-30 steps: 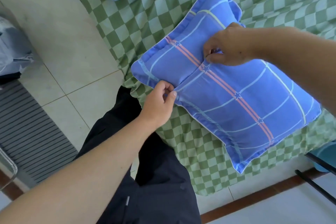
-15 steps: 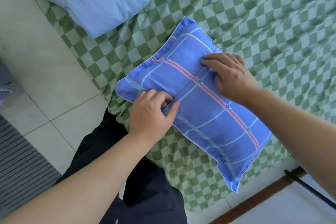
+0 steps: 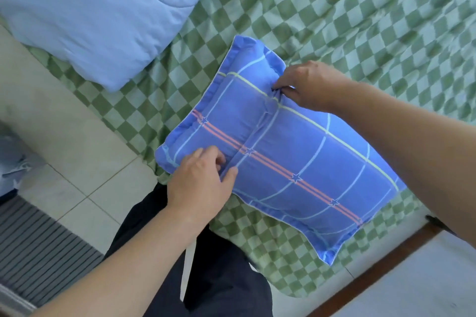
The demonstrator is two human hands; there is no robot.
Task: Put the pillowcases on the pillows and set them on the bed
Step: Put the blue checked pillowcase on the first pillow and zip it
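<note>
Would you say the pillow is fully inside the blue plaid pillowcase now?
It looks so: the blue plaid pillowcase is plump, with no bare pillow showing. The left hand and right hand grip its overlapping flap.

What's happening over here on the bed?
A person is finishing a pillowcase. The blue plaid pillow lies on the green checked sheet near the bed's edge. The left hand has its fingers tucked in at the overlapping flap on the near side, while the right hand pinches the fabric at the far end of that flap. A light blue quilt lies further up the bed.
</note>
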